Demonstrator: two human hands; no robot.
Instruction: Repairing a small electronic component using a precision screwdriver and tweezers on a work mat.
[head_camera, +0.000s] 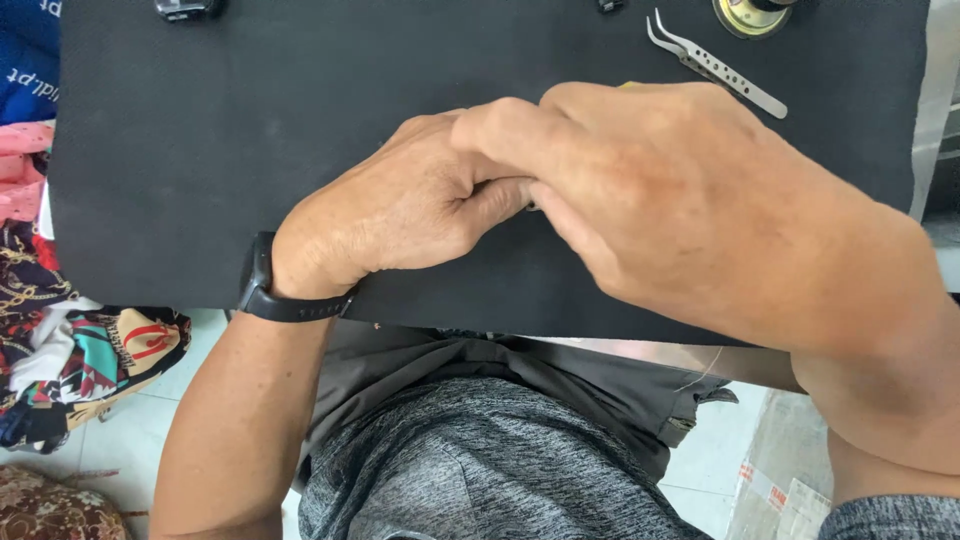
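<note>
Overhead, from the head view: left hand (400, 205) and right hand (640, 190) pressed together over black mat (180, 150), fingers curled tight around something hidden (cannot tell what). Curved tweezers (715, 65) lying apart, near far edge.

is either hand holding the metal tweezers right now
No, the tweezers lie untouched on the black mat, beyond the right hand, which is pressed against the left hand.

Left hand (400, 210) and right hand (640, 190) curled, fingertips pressed together.
</note>
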